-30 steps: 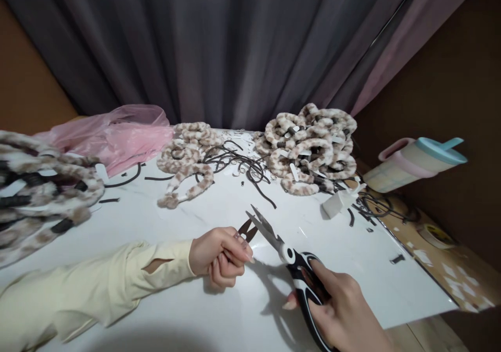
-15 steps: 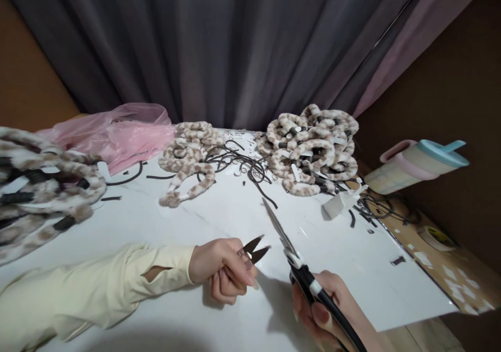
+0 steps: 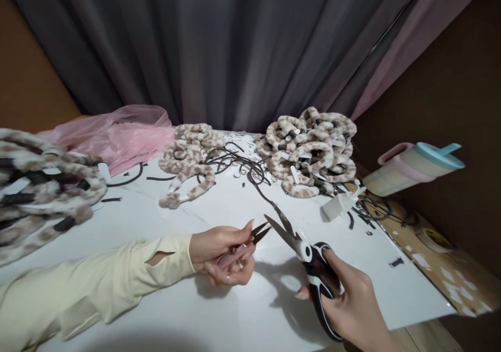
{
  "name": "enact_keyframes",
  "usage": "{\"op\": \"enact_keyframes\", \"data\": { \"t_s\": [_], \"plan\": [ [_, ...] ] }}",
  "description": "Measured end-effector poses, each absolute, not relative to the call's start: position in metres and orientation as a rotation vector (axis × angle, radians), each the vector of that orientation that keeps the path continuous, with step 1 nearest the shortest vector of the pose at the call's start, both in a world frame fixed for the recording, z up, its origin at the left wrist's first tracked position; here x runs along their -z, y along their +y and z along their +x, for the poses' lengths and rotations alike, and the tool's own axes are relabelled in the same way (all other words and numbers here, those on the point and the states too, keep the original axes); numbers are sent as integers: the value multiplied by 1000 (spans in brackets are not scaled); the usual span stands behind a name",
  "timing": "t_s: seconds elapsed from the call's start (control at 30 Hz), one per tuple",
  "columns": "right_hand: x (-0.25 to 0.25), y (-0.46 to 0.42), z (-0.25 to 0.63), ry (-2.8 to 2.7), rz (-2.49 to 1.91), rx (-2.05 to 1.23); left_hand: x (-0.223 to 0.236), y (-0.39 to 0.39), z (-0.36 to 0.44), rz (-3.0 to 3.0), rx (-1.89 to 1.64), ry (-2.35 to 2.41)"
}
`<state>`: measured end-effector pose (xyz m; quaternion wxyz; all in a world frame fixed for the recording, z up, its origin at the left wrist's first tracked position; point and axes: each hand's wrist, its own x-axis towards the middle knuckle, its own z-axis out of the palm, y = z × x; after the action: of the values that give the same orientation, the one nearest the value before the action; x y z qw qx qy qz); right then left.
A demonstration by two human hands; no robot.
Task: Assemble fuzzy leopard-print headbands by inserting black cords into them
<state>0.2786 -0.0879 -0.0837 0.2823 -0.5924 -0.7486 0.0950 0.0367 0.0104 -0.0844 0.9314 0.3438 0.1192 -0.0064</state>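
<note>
My left hand (image 3: 227, 253) holds a pair of pink thread snips (image 3: 235, 255), their two short dark blades pointing right and up. Black-and-white scissors (image 3: 309, 258) are in my right hand (image 3: 348, 289), with fingers through the handles and the blades parted. The scissor tips come close to the tips of the snips. Both tools are above the white tabletop (image 3: 164, 294). A tangle of black cord (image 3: 254, 172) lies beyond them, one end running close behind the scissor blades. Nearest on the far side is a spotted plush ring (image 3: 190, 185).
Spotted plush rings are heaped at the left (image 3: 43, 195) and back right (image 3: 317, 148). A pink plastic bag (image 3: 129, 133) lies behind. At right stand a tumbler (image 3: 407, 169), a white charger block (image 3: 336, 206) and a tape roll (image 3: 434, 237). Cord scraps lie about.
My left hand has turned and its fingers have loosened, showing the pink snip handles. My right hand has rotated the scissors so the blades and handles show broadside, with the blades spread.
</note>
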Motion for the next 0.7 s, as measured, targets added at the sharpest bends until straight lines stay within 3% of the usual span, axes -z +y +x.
{"op": "enact_keyframes", "data": {
  "t_s": [0.33, 0.7],
  "plan": [
    [80, -84, 281, -2178, -1490, 56, 80, 12, 39, 608, -61, 197],
    [75, -83, 277, -2243, -1470, -65, 86, 15, 40, 581, 66, 295]
  ]
}}
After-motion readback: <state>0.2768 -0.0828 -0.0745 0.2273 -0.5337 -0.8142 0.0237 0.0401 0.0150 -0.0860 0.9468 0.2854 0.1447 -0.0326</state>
